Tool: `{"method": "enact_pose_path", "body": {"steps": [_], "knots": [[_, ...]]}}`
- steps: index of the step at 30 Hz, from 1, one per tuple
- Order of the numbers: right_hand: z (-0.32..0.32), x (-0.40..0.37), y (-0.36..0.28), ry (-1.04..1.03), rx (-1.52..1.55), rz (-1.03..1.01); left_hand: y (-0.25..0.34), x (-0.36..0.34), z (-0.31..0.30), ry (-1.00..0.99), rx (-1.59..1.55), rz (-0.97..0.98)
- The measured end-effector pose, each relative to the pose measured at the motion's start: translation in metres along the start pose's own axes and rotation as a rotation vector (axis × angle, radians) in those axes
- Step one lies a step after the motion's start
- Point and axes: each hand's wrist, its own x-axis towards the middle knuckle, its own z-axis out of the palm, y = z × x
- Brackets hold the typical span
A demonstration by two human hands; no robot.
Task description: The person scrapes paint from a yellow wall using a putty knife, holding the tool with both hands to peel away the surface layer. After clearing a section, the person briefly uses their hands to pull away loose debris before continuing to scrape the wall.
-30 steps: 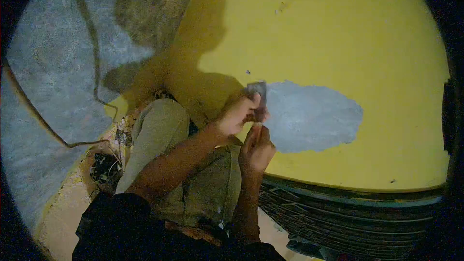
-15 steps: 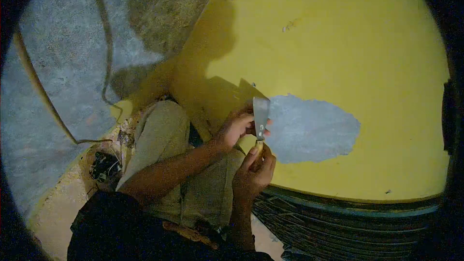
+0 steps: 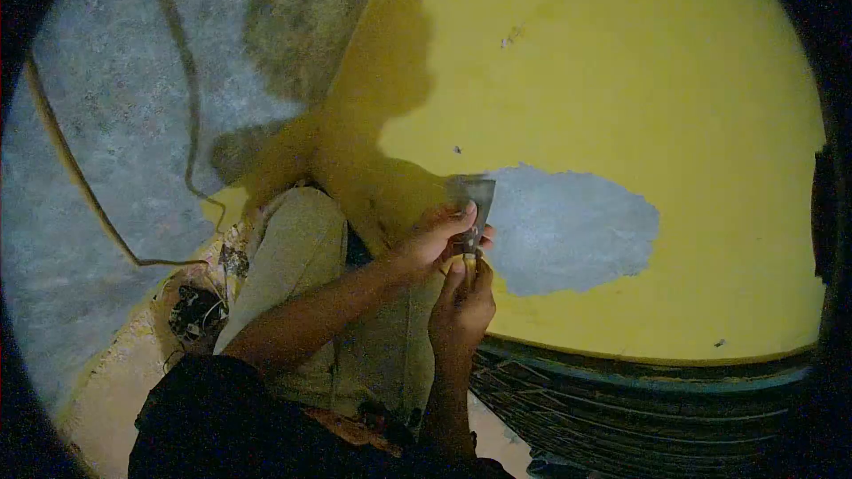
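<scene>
Scraper (image 3: 482, 202) is up in yr hands, blade end toward the top, in front of the yellow surface (image 3: 621, 80), nr its lower L part; blade overlaps the grey patch's L edge in view, can't tell if it touches. Prob. light. Blade looks thin, flat & stiff, maybe w/ a bit of spring; smooth metal could slip & the end corners may be sharp, so best take hold by the handle (image 3: 469, 262) & steady the blade on its flats only.

Hands, L to R: yr L hand (image 3: 428, 241) pinches the blade, thumb on the near face, fingertips showing past its R side; yr R hand (image 3: 462, 309) pinches the handle btwn thumb & fingers.

Around you, L to R: brown cable (image 3: 73, 160) well off the yellow surface's L edge, then a dark bundle w/ wires (image 3: 197, 312) by yr knee (image 3: 306, 208). Knee sits close to the L forearm, so prob. less elbow room there. Yr shadow (image 3: 386, 53) falls across the L edge & may dim the work. Grey patch (image 3: 577, 231) is just R of the scraper; dark ribbed thing (image 3: 639, 408) runs under the lower edge & could limit yr R arm.
</scene>
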Motion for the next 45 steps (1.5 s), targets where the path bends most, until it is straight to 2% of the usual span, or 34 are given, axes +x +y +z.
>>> {"method": "enact_pose_path", "body": {"steps": [2, 4, 7, 9, 14, 17, 20, 25, 26, 28, 29, 31, 32, 33, 36, 39, 42, 44, 45], "knots": [[-0.002, 0.005, -0.001, 0.006, -0.015, -0.009, 0.006, 0.004, -0.001, -0.023, 0.032, 0.033], [-0.002, 0.005, 0.001, 0.01, -0.026, -0.013, 0.009, 0.01, -0.006, -0.05, -0.015, -0.065], [0.0, -0.001, 0.006, -0.038, -0.055, 0.089, 0.016, -0.003, 0.006, 0.002, 0.0, -0.01], [0.002, -0.005, 0.003, 0.031, -0.05, 0.12, 0.011, 0.0, 0.009, -0.007, -0.006, -0.031], [-0.004, 0.0, 0.007, -0.037, -0.099, 0.062, 0.017, 0.002, 0.012, 0.067, 0.006, -0.139], [0.0, 0.001, 0.005, -0.017, -0.066, 0.036, 0.024, 0.006, 0.008, -0.017, 0.049, -0.208], [0.004, 0.008, 0.01, -0.017, -0.062, 0.018, 0.02, 0.016, 0.006, 0.06, -0.048, -0.177], [-0.003, 0.019, -0.006, -0.015, -0.054, -0.038, 0.027, 0.016, 0.019, 0.102, 0.126, -0.111], [-0.004, 0.024, -0.005, -0.056, -0.109, 0.018, 0.029, 0.017, 0.018, 0.107, 0.126, -0.111], [-0.001, 0.027, -0.003, -0.096, -0.168, 0.075, 0.037, 0.018, 0.017, 0.067, 0.292, 0.018], [0.002, 0.029, 0.007, -0.113, -0.093, 0.087, 0.035, 0.017, 0.018, 0.06, 0.286, 0.022], [0.002, 0.036, 0.007, -0.129, -0.017, 0.081, 0.037, 0.013, 0.014, 0.06, 0.008, -0.075], [-0.001, 0.03, 0.004, -0.117, -0.053, 0.025, 0.033, 0.011, 0.012, 0.153, 0.054, -0.029], [-0.003, 0.023, -0.001, -0.1, -0.084, -0.021, 0.029, 0.003, 0.015, 0.159, 0.055, -0.041], [-0.004, 0.012, 0.008, -0.075, -0.093, -0.004, 0.024, -0.005, 0.018, 0.142, 0.109, -0.032], [-0.004, 0.001, 0.023, 0.02, -0.086, -0.015, 0.001, 0.012, 0.0, 0.023, 0.116, -0.038], [-0.021, 0.006, -0.013, -0.029, -0.053, 0.094, 0.0, 0.005, 0.013, 0.099, 0.251, 0.029], [-0.011, 0.005, 0.009, 0.007, -0.056, 0.055, 0.01, -0.009, 0.035, 0.173, 0.356, 0.263], [-0.009, 0.007, 0.011, 0.035, -0.059, 0.017, 0.011, -0.006, 0.034, 0.169, 0.356, 0.259]]}}
